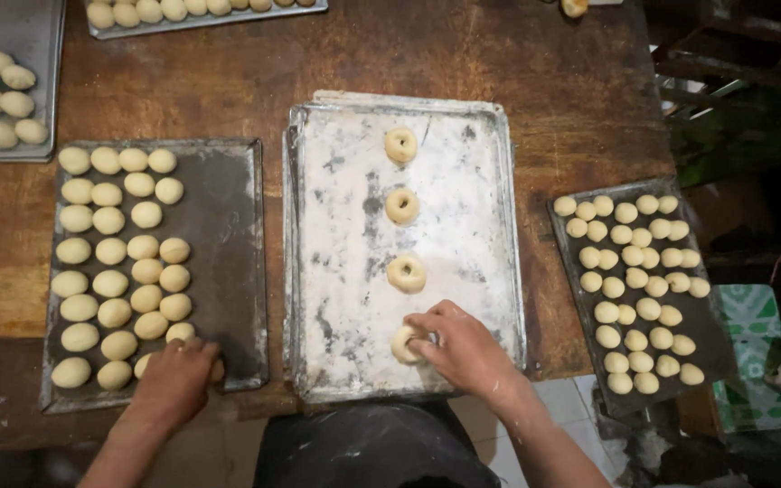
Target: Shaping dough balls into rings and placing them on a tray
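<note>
A pale ring of raw dough [406, 344] is pinched between the fingertips of the right hand [459, 348], near the front edge of the flour-dusted rectangular metal tray [463, 271] at the centre of the brown wooden table [517, 63]. The ring is partly hidden by the fingers, so how firmly it is squeezed cannot be told. Three more dough rings [401, 207] lie in a line up the same tray, apart from one another.

The left hand [176, 378] is laid, fingers curled, over the pale round dough balls [124, 262] at the near corner of the dark metal tray [228, 226] on the left; whether a ball is actually enclosed cannot be told.

Soft dough may be stretched out of round or torn if the ring is pressed or dragged on release. It may stick where the flour has worn thin. The crowded balls under the left hand could be dented or pushed together, and the nearest ones lie close to the tray's lip. A further dark tray of small dough balls [640, 289] overhangs the table's right edge and could be knocked by an elbow.
</note>
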